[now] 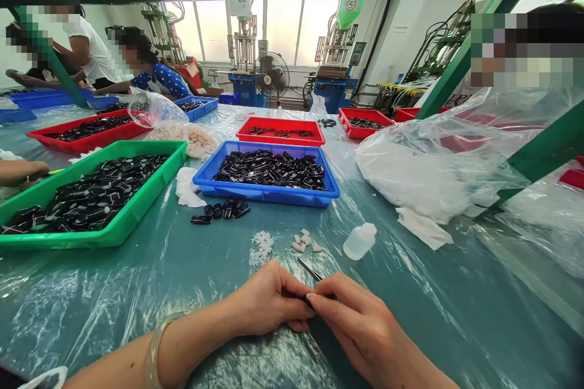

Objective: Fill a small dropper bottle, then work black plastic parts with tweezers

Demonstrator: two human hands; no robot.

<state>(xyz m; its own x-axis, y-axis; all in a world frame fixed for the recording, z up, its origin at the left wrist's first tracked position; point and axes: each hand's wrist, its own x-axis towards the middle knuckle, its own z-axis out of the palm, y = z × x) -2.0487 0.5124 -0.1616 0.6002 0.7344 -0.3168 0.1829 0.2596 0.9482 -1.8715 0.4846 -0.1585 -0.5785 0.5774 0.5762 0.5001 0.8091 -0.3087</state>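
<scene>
My left hand (pixel 269 301) is closed in a pinch on a small black piece, mostly hidden by the fingers. My right hand (pixel 365 319) meets it fingertip to fingertip and grips metal tweezers (pixel 309 269), whose tips point away to the upper left. Just beyond the hands lie a small pile of white translucent bits (pixel 261 248) and several beige pieces (pixel 301 242). To their right, a small white plastic bottle (pixel 359 242) leans on its side. Several black glossy pieces (pixel 223 210) rest loose in front of the blue tray (pixel 274 194).
A green tray (pixel 123 225) of black pieces stands at left, with another person's hand (pixel 20 173) beside it. Red trays (pixel 280 123) sit farther back. A large clear plastic bag (pixel 424 176) of white material lies at right, near a green post (pixel 547 146). Co-workers sit across the table.
</scene>
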